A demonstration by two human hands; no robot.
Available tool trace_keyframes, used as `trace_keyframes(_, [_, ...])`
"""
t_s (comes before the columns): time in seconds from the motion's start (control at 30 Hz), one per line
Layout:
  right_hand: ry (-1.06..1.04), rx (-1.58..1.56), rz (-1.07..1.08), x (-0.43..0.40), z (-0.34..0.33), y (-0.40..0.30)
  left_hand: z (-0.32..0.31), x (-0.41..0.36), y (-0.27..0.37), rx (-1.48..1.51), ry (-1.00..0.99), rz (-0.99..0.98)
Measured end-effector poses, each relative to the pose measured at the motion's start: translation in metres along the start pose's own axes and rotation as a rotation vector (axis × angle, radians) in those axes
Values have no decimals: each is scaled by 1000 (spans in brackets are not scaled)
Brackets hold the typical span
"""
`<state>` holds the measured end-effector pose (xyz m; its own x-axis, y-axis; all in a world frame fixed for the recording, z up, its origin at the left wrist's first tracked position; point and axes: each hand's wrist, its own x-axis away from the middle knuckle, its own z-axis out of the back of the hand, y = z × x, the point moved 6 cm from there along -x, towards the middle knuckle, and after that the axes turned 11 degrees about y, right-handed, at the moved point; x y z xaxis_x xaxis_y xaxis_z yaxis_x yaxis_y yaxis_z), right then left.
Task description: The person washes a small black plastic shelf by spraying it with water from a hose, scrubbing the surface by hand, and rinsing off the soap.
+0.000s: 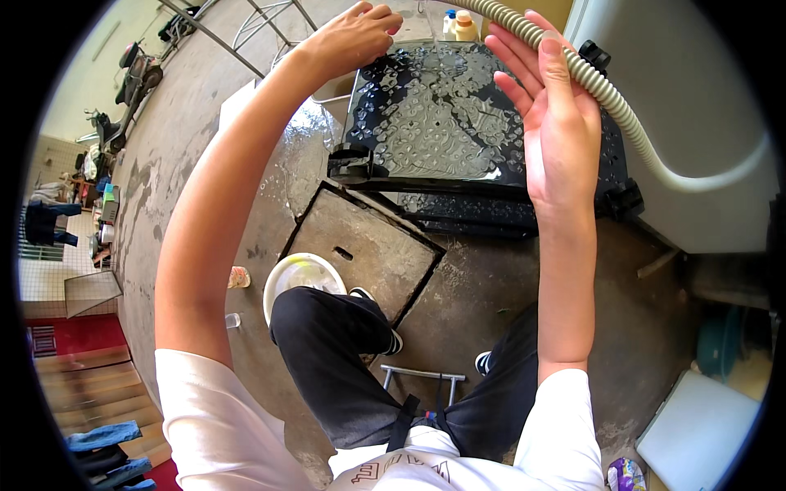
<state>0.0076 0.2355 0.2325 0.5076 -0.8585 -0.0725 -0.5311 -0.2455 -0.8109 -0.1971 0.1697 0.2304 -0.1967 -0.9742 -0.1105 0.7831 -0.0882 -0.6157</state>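
Observation:
My right hand (pixel 556 116) holds a ribbed grey plastic hose (pixel 626 113), which runs across its fingers under the thumb. The hose passes out of the top of the view. Below lies a black plastic panel (pixel 430 116) with a raised pattern, its top covered in water. Black casters, one at the near left corner (pixel 351 162), stick out from it. My left hand (pixel 359 40) is at the panel's far left corner with curled fingers; whether it grips the edge is hidden.
A white basin (pixel 301 270) stands by my left knee, partly over a concrete drain cover (pixel 362 239). Bottles (pixel 465 27) stand behind the panel. A large pale appliance-like surface (pixel 681 80) rises at right. A metal frame (pixel 245 37) and parked scooters (pixel 135 80) are at left.

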Motion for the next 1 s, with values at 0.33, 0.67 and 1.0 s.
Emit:
trace_keyframes(0.33, [-108, 47, 109, -3, 0, 0, 12, -3, -4, 25, 82, 11])
trace_keyframes(0.67, [-19, -10, 17, -3, 0, 5, -2, -1, 0, 46, -2, 14])
trace_keyframes(1.0, [19, 18, -12, -1, 0, 3, 1, -3, -9, 81, 22, 65])
